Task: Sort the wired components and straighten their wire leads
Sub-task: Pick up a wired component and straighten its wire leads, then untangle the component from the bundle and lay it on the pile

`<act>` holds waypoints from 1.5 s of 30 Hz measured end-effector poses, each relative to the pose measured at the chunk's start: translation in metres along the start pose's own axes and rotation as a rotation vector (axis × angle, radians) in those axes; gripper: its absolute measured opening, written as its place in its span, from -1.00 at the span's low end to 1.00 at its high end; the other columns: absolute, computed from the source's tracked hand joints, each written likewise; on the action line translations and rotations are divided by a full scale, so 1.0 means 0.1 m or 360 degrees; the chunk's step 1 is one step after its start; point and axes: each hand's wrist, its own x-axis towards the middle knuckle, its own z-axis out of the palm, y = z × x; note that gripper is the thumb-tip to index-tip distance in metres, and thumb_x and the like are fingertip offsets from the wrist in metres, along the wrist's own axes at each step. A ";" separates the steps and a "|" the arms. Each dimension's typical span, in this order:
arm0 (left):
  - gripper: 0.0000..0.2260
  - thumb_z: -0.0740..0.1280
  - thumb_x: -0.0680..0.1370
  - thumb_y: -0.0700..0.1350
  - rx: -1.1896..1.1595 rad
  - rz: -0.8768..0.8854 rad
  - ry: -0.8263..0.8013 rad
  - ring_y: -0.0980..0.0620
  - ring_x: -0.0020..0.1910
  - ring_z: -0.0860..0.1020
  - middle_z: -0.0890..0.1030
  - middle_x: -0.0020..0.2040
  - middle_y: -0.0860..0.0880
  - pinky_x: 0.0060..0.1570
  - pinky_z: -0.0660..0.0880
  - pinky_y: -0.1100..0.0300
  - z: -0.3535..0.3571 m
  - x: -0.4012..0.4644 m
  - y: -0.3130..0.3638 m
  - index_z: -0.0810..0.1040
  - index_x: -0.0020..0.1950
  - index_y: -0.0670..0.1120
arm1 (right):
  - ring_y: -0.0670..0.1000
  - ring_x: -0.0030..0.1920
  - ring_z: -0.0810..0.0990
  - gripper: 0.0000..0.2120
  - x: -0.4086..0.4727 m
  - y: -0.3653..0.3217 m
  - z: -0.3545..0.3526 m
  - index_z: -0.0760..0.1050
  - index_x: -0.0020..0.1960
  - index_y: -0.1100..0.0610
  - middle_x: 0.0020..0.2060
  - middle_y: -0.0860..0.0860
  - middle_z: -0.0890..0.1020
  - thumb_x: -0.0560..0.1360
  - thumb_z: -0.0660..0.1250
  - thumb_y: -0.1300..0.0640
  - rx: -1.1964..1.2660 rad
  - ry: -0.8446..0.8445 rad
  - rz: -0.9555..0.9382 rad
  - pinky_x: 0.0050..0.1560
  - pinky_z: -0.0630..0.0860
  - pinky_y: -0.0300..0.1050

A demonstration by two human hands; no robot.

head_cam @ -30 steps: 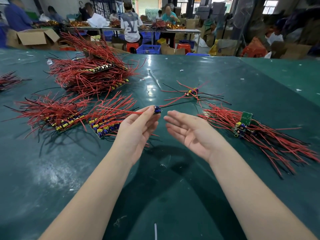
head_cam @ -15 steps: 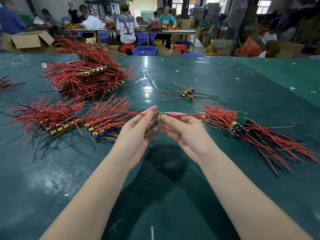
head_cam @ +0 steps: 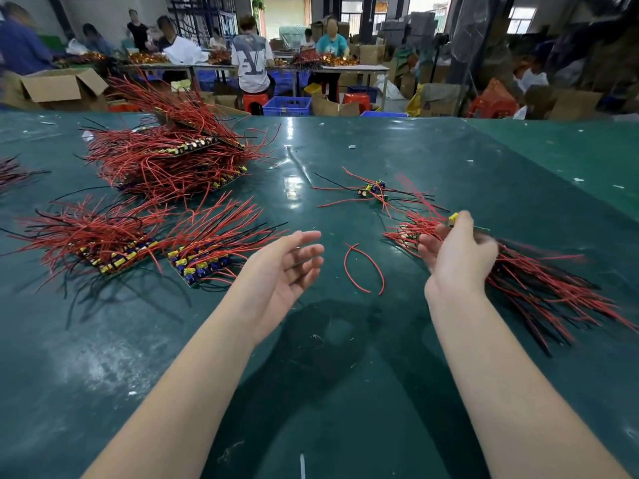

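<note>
A dark green tabletop [head_cam: 345,375] carries several heaps of red-wired components: a tall pile [head_cam: 166,157] at eleven o'clock, two flatter bundles [head_cam: 90,240] [head_cam: 207,250] at nine, another bundle [head_cam: 539,278] at three. A few loose components [head_cam: 373,191] lie at one o'clock, and a bent red wire [head_cam: 366,267] near the centre.

Legible marks: one only. Large pale "V"-shaped letter graphic, possibly overlapped with a second letter, printed on back of grey T-shirt [head_cam: 249,62] worn by a person seated at the far table, upper centre of frame. Exact lettering cannot be resolved. Cardboard boxes and components on the green table: no print readable.
</note>
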 end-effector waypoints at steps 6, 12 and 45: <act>-0.81 0.23 0.60 -0.13 -0.0041 -0.0008 -0.0007 0.11 -0.31 0.61 0.64 -0.28 -0.01 -0.24 0.57 0.31 0.00 -0.01 0.02 0.62 -0.01 -0.15 | -0.09 -0.53 0.52 -0.83 0.00 -0.05 -0.02 0.35 -0.19 0.10 -0.32 -0.02 0.53 0.57 0.20 0.10 -0.0002 0.0004 0.0124 -0.51 0.44 -0.30; -0.78 0.22 0.60 -0.10 -0.0129 -0.0006 -0.0057 0.09 -0.29 0.61 0.63 -0.26 -0.04 -0.23 0.58 0.30 0.00 -0.03 0.05 0.60 0.03 -0.19 | -0.02 -0.37 0.57 -0.83 0.07 -0.09 -0.07 0.37 -0.21 0.16 -0.20 0.03 0.55 0.56 0.18 0.27 0.0053 0.0006 0.0287 -0.41 0.51 -0.25; -0.92 0.45 0.47 -0.18 0.2098 0.1137 0.0238 0.12 -0.15 0.54 0.61 -0.18 0.08 -0.09 0.32 0.49 -0.36 0.12 0.07 0.71 -0.08 -0.03 | -0.10 -0.50 0.54 -0.94 -0.16 0.08 0.06 0.45 -0.12 0.16 -0.47 -0.03 0.59 0.53 0.24 0.27 -0.0014 -0.0648 0.0755 -0.46 0.49 -0.32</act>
